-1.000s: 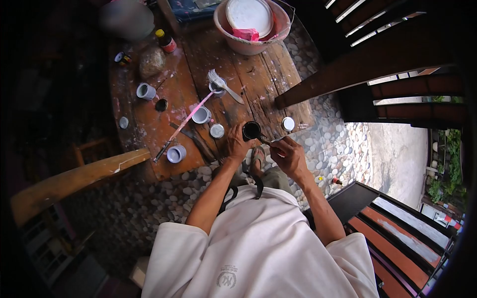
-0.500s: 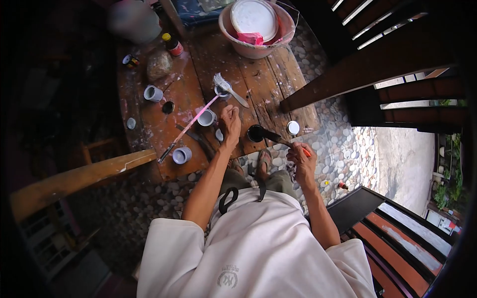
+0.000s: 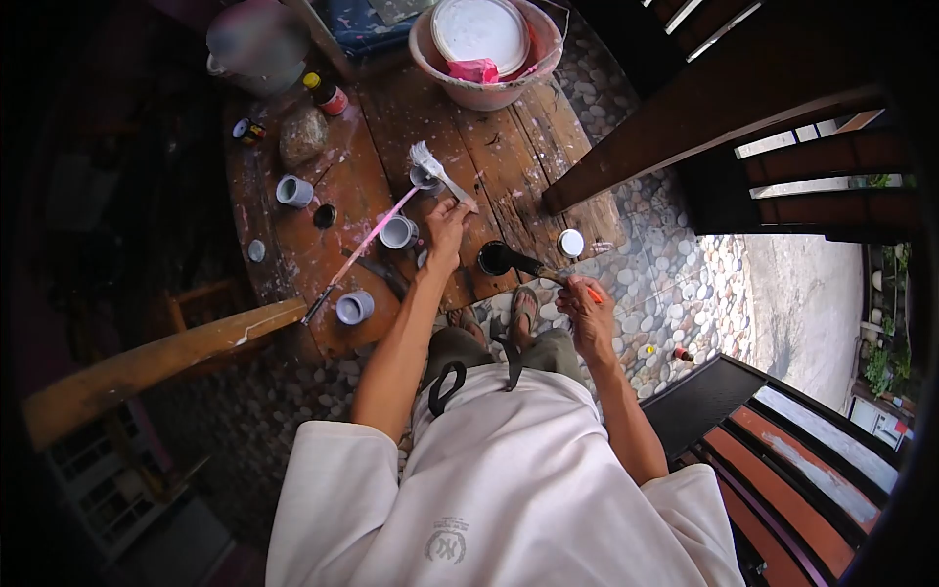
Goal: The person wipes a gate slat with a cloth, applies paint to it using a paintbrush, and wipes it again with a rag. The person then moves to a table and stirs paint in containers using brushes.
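Observation:
My right hand (image 3: 588,311) grips a brush (image 3: 540,268) by its orange-tipped handle, and the brush's dark end lies at the mouth of a black paint can (image 3: 496,258) near the table edge. Farther up, my left hand (image 3: 448,231) has its fingers closed on the handle end of a white-bristled brush (image 3: 438,174). That brush rests across a small can (image 3: 422,179). Left of my left hand stands an open grey-paint can (image 3: 398,233). A long pink stick (image 3: 376,231) slants across the table from the small can.
On the wooden table (image 3: 509,147) are a pink basin (image 3: 489,95) with a white lid, a stone (image 3: 303,136), a yellow-capped bottle (image 3: 325,94), other cans and a white lid (image 3: 570,243). A dark wooden beam (image 3: 685,127) crosses at right; a wooden rail (image 3: 166,352) lies left.
My left hand has left the black can and moved up to the white-bristled brush, closing on its handle. My right hand has shifted right and slightly down, with the dark brush now more exposed.

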Tool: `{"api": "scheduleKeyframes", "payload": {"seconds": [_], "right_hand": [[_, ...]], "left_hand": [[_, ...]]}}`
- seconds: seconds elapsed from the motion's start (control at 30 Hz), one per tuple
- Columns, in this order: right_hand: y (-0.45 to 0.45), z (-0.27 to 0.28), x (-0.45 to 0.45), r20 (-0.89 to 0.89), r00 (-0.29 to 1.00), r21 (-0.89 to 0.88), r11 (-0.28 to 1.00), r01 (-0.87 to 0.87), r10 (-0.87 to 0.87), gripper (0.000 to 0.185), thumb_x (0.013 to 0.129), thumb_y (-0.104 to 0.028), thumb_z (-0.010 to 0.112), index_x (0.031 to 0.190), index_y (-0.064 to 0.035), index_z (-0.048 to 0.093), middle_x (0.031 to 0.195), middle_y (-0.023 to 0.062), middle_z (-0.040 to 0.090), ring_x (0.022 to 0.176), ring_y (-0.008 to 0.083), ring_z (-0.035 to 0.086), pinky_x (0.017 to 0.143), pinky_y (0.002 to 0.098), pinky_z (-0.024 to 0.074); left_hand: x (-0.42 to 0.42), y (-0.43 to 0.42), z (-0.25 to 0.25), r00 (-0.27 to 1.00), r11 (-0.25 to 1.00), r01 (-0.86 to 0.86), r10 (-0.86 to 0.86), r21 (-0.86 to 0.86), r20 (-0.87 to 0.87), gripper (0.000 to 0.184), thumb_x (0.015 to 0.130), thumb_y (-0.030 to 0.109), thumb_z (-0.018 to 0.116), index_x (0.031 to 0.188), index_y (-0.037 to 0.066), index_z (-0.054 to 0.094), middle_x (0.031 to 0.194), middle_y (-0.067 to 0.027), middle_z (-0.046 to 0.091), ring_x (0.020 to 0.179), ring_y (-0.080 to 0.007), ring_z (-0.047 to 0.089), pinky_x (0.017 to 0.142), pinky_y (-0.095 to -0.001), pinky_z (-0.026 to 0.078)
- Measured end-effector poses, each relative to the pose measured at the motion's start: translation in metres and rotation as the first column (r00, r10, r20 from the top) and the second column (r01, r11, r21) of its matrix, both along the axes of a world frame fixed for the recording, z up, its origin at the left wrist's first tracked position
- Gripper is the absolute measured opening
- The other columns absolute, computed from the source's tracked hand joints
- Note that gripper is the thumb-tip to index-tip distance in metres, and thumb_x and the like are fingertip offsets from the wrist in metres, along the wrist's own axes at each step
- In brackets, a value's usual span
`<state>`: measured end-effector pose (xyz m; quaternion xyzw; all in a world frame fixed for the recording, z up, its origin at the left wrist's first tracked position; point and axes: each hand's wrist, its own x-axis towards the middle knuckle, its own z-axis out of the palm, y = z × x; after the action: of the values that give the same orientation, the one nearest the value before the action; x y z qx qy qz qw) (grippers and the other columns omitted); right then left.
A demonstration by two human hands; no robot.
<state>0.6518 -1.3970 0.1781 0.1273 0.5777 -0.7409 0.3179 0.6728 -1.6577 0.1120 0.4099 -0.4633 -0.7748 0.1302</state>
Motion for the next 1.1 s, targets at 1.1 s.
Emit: {"api": "scheduleKeyframes", "payload": {"seconds": [1.1], "right_hand": [[0.005, -0.008, -0.009, 0.152, 0.987, -0.149, 0.985, 0.082, -0.059, 0.022, 0.089, -0.022, 0.061, 0.102, -0.0045, 0.056, 0.079, 0.0056, 0.062, 0.068, 0.0146, 0.06, 0.061, 0.0247, 0.0494]], "left_hand": [[0.137, -0.133, 0.261, 0.993, 0.944, 0.106, -0.083, -0.312, 0.085, 0.025, 0.091, 0.016, 0.057, 0.114, 0.006, 0.057, 0.084, 0.0019, 0.062, 0.075, -0.0058, 0.059, 0.062, -0.0187, 0.047]]}}
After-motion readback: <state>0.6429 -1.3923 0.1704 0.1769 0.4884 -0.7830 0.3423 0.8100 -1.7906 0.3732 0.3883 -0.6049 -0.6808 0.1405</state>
